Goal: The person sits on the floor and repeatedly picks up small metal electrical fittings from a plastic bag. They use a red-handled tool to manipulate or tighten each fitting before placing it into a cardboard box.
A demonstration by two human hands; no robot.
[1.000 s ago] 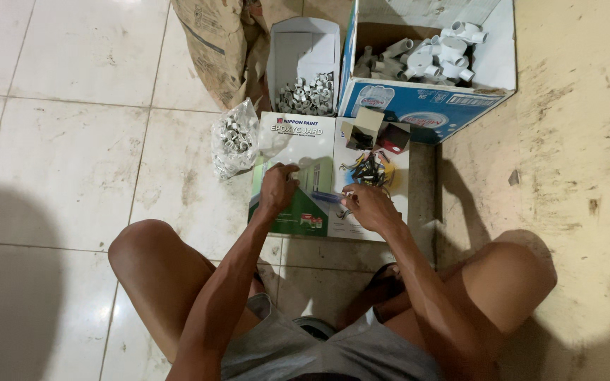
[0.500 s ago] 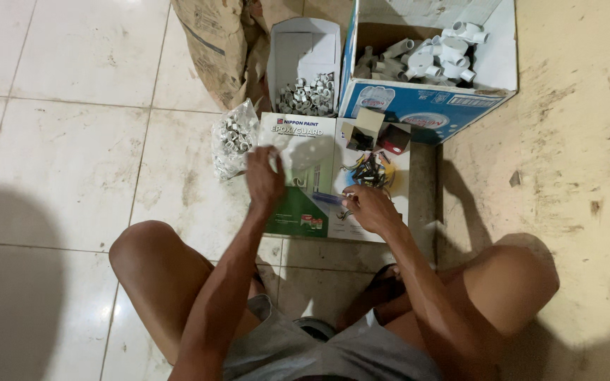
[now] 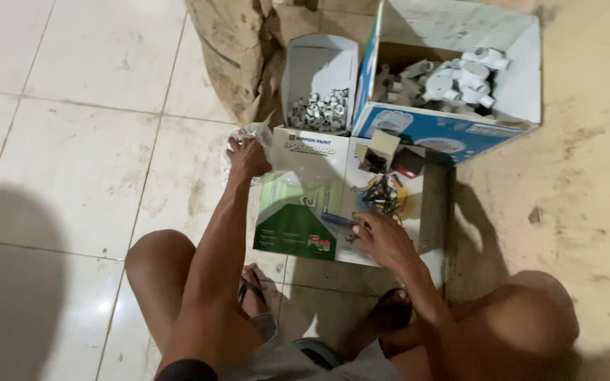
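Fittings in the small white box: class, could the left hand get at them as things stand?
Probably yes. The left hand rests on a clear bag just below the open-topped white box; nothing covers the fittings.

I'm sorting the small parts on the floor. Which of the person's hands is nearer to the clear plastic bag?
Left. The left hand is on the clear plastic bag beside the flattened cardboard. The right hand rests well to the side of it, on the cardboard near the tangle of wires.

Left arm's stretched way out front, left hand [image 3: 247,156] palm down with fingers curled in a loose grip. Right hand [image 3: 381,237] sits closer in, elbow bent, fingers spread and pointing left.
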